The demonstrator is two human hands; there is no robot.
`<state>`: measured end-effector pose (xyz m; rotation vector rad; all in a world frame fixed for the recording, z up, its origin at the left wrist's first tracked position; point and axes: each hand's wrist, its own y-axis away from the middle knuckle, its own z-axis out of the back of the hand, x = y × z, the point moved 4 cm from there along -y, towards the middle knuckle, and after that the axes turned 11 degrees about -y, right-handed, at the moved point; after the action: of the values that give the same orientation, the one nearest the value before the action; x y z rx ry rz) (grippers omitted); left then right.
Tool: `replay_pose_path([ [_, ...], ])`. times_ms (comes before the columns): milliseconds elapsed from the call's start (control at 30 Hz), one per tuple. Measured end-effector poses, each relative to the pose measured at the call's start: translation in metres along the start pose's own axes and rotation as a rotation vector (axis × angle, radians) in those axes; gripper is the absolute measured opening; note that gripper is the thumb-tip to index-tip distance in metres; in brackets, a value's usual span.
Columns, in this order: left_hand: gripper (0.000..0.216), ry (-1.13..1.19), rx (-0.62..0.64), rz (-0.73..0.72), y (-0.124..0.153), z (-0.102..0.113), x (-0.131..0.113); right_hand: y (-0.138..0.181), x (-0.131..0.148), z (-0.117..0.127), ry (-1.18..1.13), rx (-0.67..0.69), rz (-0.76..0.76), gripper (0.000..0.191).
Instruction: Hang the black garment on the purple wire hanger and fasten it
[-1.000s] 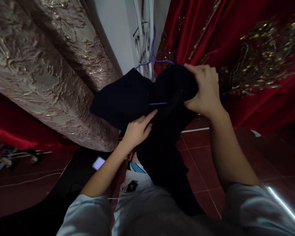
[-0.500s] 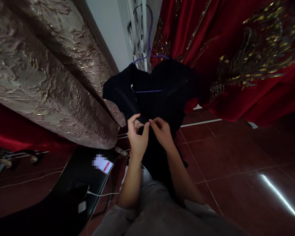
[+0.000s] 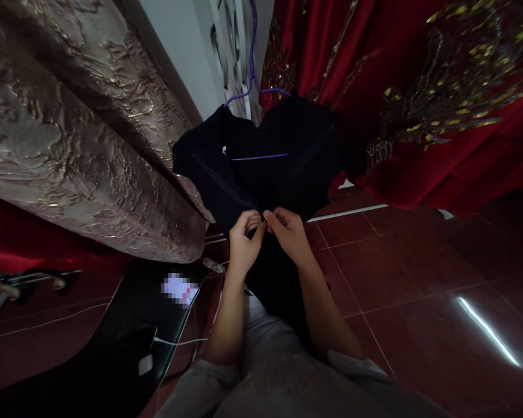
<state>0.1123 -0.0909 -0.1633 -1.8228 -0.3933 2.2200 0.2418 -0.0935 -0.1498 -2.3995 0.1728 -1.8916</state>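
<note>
A dark garment (image 3: 283,174), apparently a shirt with an open neck, hangs in front of me on a purple hanger (image 3: 253,81). My left hand (image 3: 246,238) pinches the garment's front edge at the bottom of the neck opening. Close beside it, my right hand (image 3: 290,229) grips the facing edge between thumb and fingers. The two sets of fingertips almost touch. Whether a button or other fastener lies between them is too dark and small to tell. Below the hands the dark cloth drapes down toward my lap.
Left of me, a black seat (image 3: 126,290) bears a lit phone (image 3: 185,290), a dark device with a white cable (image 3: 178,343) and a small white case (image 3: 145,364). A patterned beige curtain (image 3: 113,151) hangs at left, red sequined fabric (image 3: 401,116) at right. The floor (image 3: 401,267) is red tile.
My left hand's raised index finger has curled down toward the cloth, and both hands have drawn together. The hanger and garment top sit slightly higher and further left in view.
</note>
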Motion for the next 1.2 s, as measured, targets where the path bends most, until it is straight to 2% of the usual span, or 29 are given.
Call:
replay_pose_path([
  [67, 0.01, -0.062, -0.043, -0.013, 0.0, 0.002, 0.002, 0.0, -0.001, 0.001, 0.027, 0.024, 0.0, 0.029],
  [133, 0.01, -0.13, -0.126, -0.057, 0.002, 0.004, 0.0, 0.001, -0.002, 0.002, 0.099, 0.043, -0.008, 0.024],
  [233, 0.008, -0.177, -0.175, -0.102, 0.003, 0.003, -0.004, 0.003, -0.002, 0.004, 0.21, 0.059, -0.002, 0.018],
  [500, 0.011, -0.156, -0.157, -0.125, 0.0, 0.01, -0.005, 0.004, -0.002, 0.001, 0.233, 0.101, 0.009, 0.017],
  [767, 0.02, -0.164, -0.065, -0.15, 0.002, 0.012, -0.006, 0.004, 0.001, 0.003, 0.348, 0.087, -0.004, 0.014],
  [900, 0.017, -0.185, -0.056, -0.158, 0.002, 0.009, -0.006, -0.002, 0.0, 0.006, 0.144, 0.068, -0.074, 0.017],
  [1000, 0.017, -0.139, -0.133, -0.092, -0.002, 0.003, 0.005, -0.03, 0.023, -0.002, -0.01, 0.086, -0.063, 0.02],
  [1100, 0.017, -0.158, -0.232, -0.048, -0.01, -0.011, 0.023, -0.076, 0.074, -0.017, -0.135, 0.052, 0.11, 0.024],
  [1167, 0.013, -0.2, -0.224, -0.045, -0.017, -0.023, 0.032, -0.101, 0.107, -0.026, -0.25, -0.031, 0.23, 0.031],
  [1200, 0.012, -0.221, -0.182, -0.044, -0.021, -0.028, 0.034, -0.11, 0.119, -0.031, -0.278, -0.037, 0.269, 0.034],
])
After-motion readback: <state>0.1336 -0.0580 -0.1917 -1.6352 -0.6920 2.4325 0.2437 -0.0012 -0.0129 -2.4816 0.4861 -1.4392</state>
